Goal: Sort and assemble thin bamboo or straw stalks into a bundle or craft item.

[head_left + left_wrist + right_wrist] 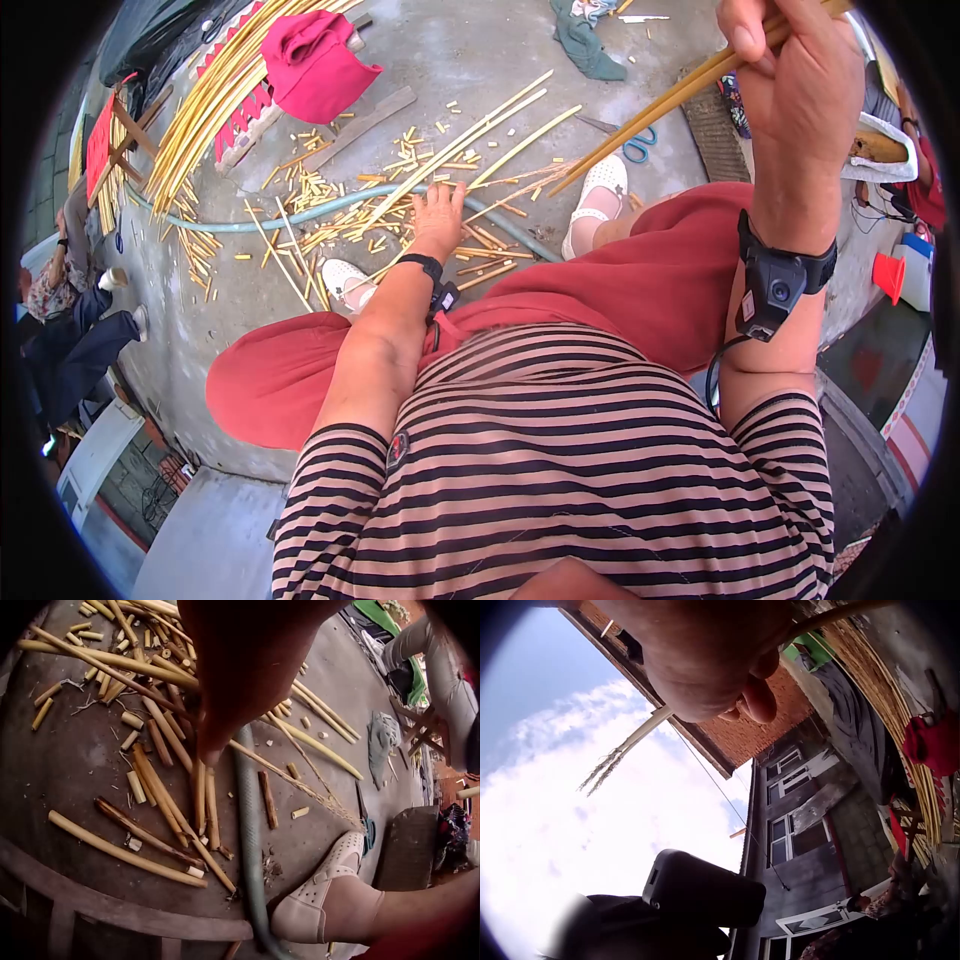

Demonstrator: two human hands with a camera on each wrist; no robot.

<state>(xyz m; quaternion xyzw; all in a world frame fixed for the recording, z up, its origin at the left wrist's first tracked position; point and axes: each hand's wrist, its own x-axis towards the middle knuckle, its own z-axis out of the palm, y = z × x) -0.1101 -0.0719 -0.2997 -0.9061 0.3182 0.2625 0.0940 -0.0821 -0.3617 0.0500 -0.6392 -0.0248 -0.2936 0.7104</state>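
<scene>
My right hand [805, 110], raised at the upper right of the head view, grips a few long yellow stalks [665, 108] that slant down to the left. In the right wrist view, stalks with frayed ends [622, 750] stick out past the hand [705, 660]. Low over the ground, my left hand [437, 222] lies with its fingers spread among long and short stalk pieces. Seen from the left wrist, the hand [247, 660] is dark, one digit touching or just above short brown pieces [200, 795]; its other fingertips are hidden.
A grey-green hose [290, 217] crosses the ground beneath the stalks. Blue-handled scissors [638, 145] lie by a white shoe [603, 185]. Farther off are a pink cloth [312, 70], a long stalk pile [205, 115] and another person [75, 290] at the left.
</scene>
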